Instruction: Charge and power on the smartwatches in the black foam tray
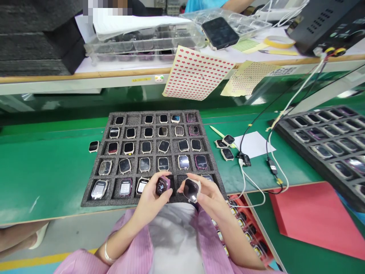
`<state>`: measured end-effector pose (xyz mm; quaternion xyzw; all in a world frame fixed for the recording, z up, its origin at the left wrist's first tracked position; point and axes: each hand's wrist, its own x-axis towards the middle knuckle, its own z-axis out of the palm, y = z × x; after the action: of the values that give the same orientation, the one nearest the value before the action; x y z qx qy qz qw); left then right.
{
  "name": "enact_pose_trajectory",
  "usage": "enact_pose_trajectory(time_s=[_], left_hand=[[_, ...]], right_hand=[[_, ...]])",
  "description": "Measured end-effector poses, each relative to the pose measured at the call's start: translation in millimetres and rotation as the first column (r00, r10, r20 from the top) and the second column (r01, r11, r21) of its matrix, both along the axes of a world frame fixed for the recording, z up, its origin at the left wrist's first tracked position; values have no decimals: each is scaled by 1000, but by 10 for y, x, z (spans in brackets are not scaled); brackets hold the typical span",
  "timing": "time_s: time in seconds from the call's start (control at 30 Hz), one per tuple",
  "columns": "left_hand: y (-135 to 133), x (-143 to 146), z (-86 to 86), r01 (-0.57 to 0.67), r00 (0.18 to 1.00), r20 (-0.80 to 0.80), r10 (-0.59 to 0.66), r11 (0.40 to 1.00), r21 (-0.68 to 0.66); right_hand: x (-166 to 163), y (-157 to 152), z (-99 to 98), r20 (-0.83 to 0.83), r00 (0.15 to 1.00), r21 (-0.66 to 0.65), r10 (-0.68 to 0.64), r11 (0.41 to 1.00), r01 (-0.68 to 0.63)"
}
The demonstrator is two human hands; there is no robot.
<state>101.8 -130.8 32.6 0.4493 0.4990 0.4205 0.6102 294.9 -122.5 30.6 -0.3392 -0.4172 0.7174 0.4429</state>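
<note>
Two watches in hand above a tray of many more
The left hand point(154, 195) grasps a purple watch point(162, 185) with its screen lit, and the right hand point(210, 193) grips a pale-rimmed watch point(191, 190), its screen dark; both are over the front row of a foam tray point(134, 120). The work looks partway: these two are being handled, most compartments hold a watch, and three lit watches point(125, 187) sit at the front left, but which ones are finished I cannot tell. A loose watch point(94, 146) lies at the tray's left edge; three other watches point(227, 153) lie to its right by a green pen point(216, 131), near a white paper point(258, 144). Farther right stands a second tray point(296, 149) with more watches, a red sheet point(316, 213) nearer the person.
</note>
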Motion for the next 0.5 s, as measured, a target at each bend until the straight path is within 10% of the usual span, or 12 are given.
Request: enact_pose_trajectory(time_s=[0.5], left_hand=[[-42,18,34,92,990,-121,-79,990,107]], right_hand=[[-31,-10,13,-128,990,-72,-63,996,54]])
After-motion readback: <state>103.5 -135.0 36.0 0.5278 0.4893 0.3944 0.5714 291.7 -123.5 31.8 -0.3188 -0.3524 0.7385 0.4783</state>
